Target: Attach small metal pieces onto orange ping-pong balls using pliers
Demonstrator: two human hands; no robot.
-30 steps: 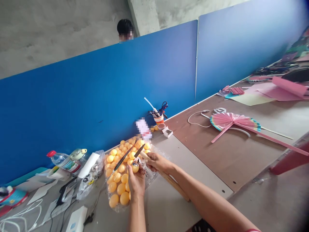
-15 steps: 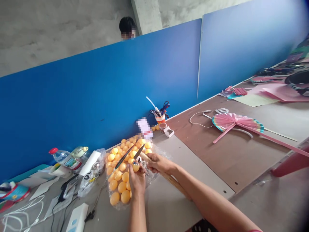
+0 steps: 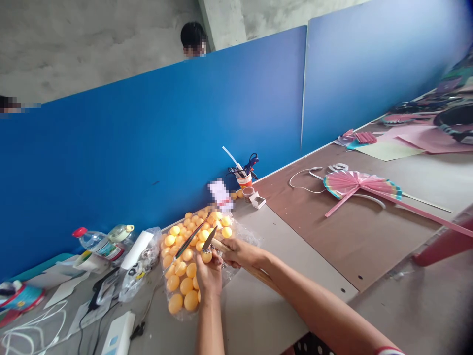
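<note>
The left hand (image 3: 209, 273) holds one orange ball (image 3: 206, 257), with the thumb at one side and the fingers curled at the other, above a clear bag (image 3: 247, 237) of similar balls (image 3: 191, 300). How tight this grip is, I cannot tell. The ball is probably light, smooth and thin-walled, so it may slip or dent; its lower sides are the best place for gentle holding. The right hand (image 3: 236, 252) is closed around the wooden handle of a hammer (image 3: 210, 240), close to its dark head, which likely carries most weight.
</note>
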